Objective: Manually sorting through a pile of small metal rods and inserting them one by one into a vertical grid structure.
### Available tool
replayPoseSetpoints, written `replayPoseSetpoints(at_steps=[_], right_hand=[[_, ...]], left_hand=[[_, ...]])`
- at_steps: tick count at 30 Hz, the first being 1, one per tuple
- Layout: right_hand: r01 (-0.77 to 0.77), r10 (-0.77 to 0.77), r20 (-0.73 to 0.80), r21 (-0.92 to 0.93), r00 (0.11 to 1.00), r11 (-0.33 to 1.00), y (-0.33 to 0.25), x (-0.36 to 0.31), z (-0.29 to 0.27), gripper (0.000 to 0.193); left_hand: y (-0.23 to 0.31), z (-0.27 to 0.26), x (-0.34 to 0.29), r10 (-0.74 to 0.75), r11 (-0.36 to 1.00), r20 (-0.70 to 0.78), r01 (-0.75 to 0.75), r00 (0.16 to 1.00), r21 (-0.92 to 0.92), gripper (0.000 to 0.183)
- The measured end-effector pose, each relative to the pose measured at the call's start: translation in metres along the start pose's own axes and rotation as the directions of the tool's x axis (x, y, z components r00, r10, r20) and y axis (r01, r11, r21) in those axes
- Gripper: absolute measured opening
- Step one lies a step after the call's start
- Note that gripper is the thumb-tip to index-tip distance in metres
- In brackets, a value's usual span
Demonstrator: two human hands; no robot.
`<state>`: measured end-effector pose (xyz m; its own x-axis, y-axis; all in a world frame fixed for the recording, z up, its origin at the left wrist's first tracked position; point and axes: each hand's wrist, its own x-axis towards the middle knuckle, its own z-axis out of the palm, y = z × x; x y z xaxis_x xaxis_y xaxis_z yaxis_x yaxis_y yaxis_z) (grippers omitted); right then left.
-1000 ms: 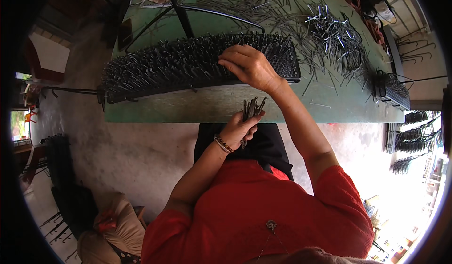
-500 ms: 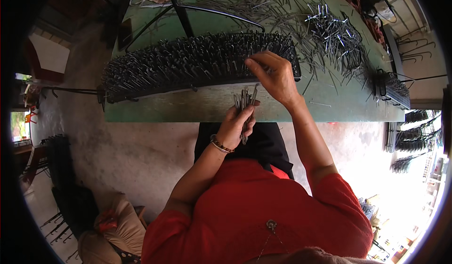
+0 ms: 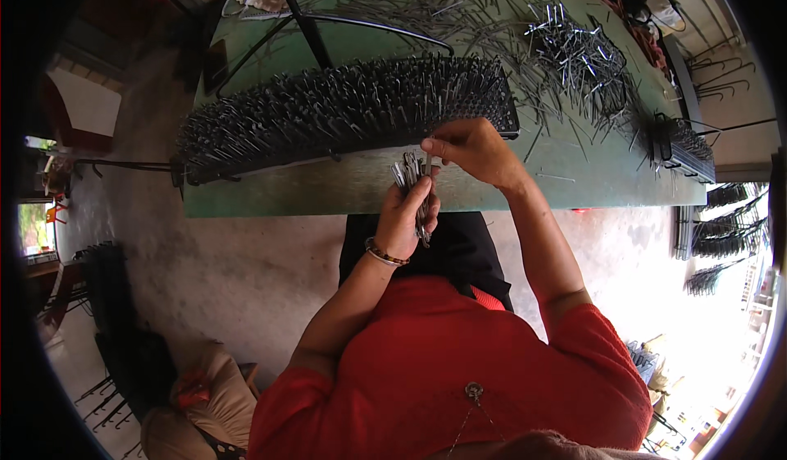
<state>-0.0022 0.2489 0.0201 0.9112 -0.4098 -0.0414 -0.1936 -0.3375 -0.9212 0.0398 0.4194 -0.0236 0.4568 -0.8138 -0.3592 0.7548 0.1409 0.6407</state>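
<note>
We see the right hand (image 3: 474, 152) with thumb and forefinger pinched on one thin metal strip (image 3: 428, 163), while the left hand's (image 3: 402, 218) fingers close around the bundle (image 3: 409, 173), probably low down to leave its tips exposed. Just beyond, we find the long black rack (image 3: 287, 165), packed with hooked pieces (image 3: 328, 99), lying across the green surface (image 3: 328, 193), presumably for easy reach, with the loose pile (image 3: 582, 58) farther right.

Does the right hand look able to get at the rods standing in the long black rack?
Most likely yes: the right hand is close to the rods and nothing visible blocks its way, though it seems busy at the bunch in the left hand.
</note>
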Motion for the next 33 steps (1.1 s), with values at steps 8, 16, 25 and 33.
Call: replayPoseSetpoints(at_steps=[8,16,25,33], right_hand=[[-0.104,0.125,-0.041,0.34,0.991,0.935,-0.01,0.006,-0.005,0.022],[0.241,-0.214,-0.281,0.064,0.935,0.969,-0.031,0.029,0.0,0.02],[0.461,-0.532,-0.16,-0.335,0.831,0.821,-0.029,0.041,0.001,0.013],[0.503,-0.566,-0.125,-0.334,0.815,0.797,-0.022,0.045,0.003,0.014]], left_hand=[[-0.002,-0.008,0.002,0.005,1.0,-0.015,-0.005,1.0,-0.015,0.033],[-0.005,-0.017,0.007,-0.064,0.996,-0.018,0.062,0.998,-0.065,0.034],[-0.004,-0.015,0.006,-0.099,0.994,-0.008,0.099,0.995,-0.043,0.033],[-0.005,-0.015,0.007,-0.124,0.991,0.006,0.124,0.992,-0.043,0.033]])
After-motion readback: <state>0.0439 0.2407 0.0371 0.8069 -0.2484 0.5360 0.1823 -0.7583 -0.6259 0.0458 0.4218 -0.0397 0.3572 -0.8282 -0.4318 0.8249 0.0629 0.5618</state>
